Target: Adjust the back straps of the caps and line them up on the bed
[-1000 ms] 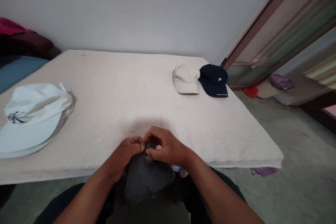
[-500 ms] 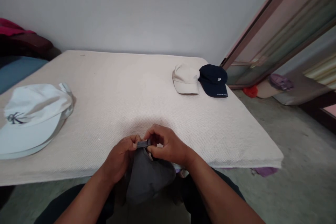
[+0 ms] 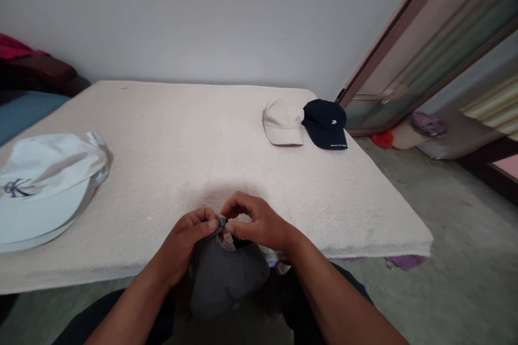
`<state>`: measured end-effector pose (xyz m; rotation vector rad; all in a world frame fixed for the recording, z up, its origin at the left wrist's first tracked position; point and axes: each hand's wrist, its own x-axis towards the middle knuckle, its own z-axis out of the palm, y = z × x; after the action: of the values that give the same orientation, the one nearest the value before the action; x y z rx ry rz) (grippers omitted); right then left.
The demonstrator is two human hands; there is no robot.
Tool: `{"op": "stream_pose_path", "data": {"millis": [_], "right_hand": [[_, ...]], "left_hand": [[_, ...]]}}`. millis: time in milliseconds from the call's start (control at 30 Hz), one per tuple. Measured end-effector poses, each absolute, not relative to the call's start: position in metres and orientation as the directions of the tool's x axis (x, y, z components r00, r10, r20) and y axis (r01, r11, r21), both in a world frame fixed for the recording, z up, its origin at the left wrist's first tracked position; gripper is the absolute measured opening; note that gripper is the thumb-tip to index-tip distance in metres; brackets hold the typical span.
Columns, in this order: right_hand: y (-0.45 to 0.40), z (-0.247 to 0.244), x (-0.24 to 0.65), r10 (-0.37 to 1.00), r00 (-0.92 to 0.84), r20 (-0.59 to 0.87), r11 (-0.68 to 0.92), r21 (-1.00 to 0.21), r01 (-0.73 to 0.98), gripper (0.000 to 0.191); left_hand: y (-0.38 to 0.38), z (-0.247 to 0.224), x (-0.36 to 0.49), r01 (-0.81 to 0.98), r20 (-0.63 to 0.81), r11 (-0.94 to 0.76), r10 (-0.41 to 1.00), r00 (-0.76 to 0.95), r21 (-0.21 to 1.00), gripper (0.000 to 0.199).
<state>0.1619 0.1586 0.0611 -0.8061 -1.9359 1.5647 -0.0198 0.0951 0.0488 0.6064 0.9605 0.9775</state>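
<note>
A dark grey cap (image 3: pixel 229 277) hangs at the front edge of the covered table, its back strap and opening turned up towards me. My left hand (image 3: pixel 190 240) pinches the strap from the left. From the right, my right hand (image 3: pixel 257 221) pinches the same strap, with thumb and forefinger around a small dark piece on it. The fingertips of both hands almost meet above the opening. The underside of the cap is hidden.
White caps (image 3: pixel 48 188), apparently stacked, lie at the left of the table (image 3: pixel 182 135). A beige cap (image 3: pixel 283 123) and a navy cap (image 3: pixel 326 124) sit side by side at the back right. Behind the table stands a wall (image 3: pixel 182 16); a sliding door (image 3: pixel 388 48) is at the right.
My left fingers have moved closer to my right ones along the strap, and the cap's opening shows wider. The view has shifted slightly.
</note>
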Motion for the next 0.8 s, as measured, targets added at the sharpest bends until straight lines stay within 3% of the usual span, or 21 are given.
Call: {"op": "stream_pose_path", "data": {"millis": [133, 433, 633, 733, 800], "right_hand": [[0.164, 0.057, 0.168, 0.648, -0.751, -0.126, 0.033, -0.981, 0.193, 0.022], [0.173, 0.048, 0.185, 0.497, -0.834, -0.239, -0.39, -0.92, 0.031, 0.019], [0.172, 0.051, 0.182, 0.533, -0.805, -0.261, -0.512, -0.857, -0.062, 0.017], [0.17, 0.05, 0.179, 0.555, -0.787, -0.269, -0.546, -0.832, -0.101, 0.02], [0.17, 0.049, 0.176, 0.59, -0.764, -0.262, -0.55, -0.823, -0.142, 0.022]], "left_hand": [[0.095, 0.054, -0.021, -0.356, -0.398, 0.461, 0.886, 0.237, 0.813, 0.014], [0.096, 0.056, -0.02, -0.223, -0.4, 0.45, 0.885, 0.236, 0.864, 0.021], [0.098, 0.061, -0.013, -0.245, -0.478, 0.514, 0.857, 0.195, 0.822, 0.012], [0.097, 0.06, -0.012, -0.194, -0.495, 0.552, 0.824, 0.277, 0.811, 0.02], [0.097, 0.06, -0.015, -0.258, -0.514, 0.583, 0.807, 0.291, 0.77, 0.024]]}}
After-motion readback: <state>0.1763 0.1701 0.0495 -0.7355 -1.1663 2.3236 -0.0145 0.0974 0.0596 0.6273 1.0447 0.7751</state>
